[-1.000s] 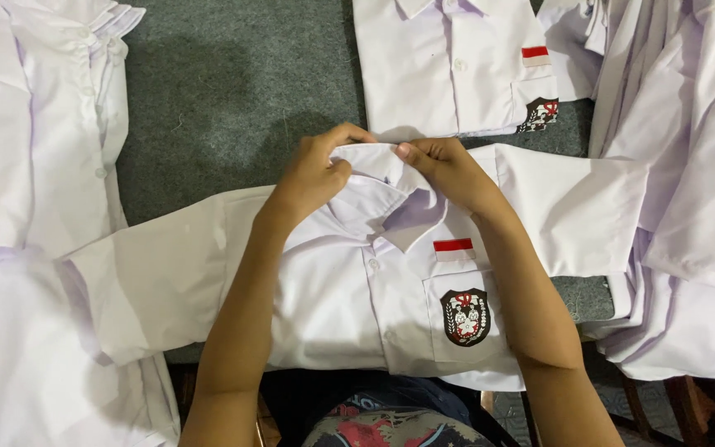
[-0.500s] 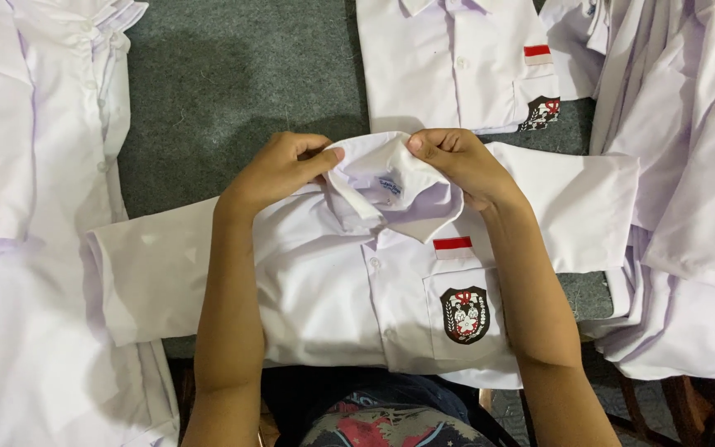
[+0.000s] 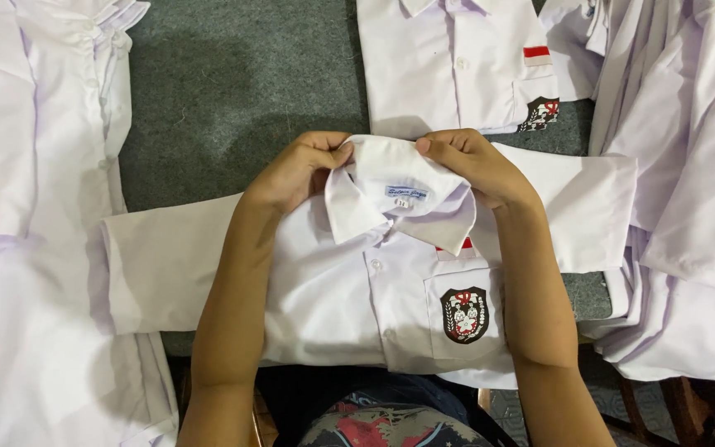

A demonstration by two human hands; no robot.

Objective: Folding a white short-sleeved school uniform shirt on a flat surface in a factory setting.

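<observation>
White school shirt (image 3: 357,306) lies flat, front up; left hand (image 3: 299,170) & right hand (image 3: 473,165) each pinch its collar (image 3: 395,199), lifting it to shape.

Two hands, left (image 3: 295,170) and right (image 3: 477,165), grip one white shirt (image 3: 333,290) at the worktop's near edge. One more shirt (image 3: 448,66) lies at the far edge. Two shirt piles, left (image 3: 26,248) and right (image 3: 688,207); their shirts cannot be counted.
</observation>
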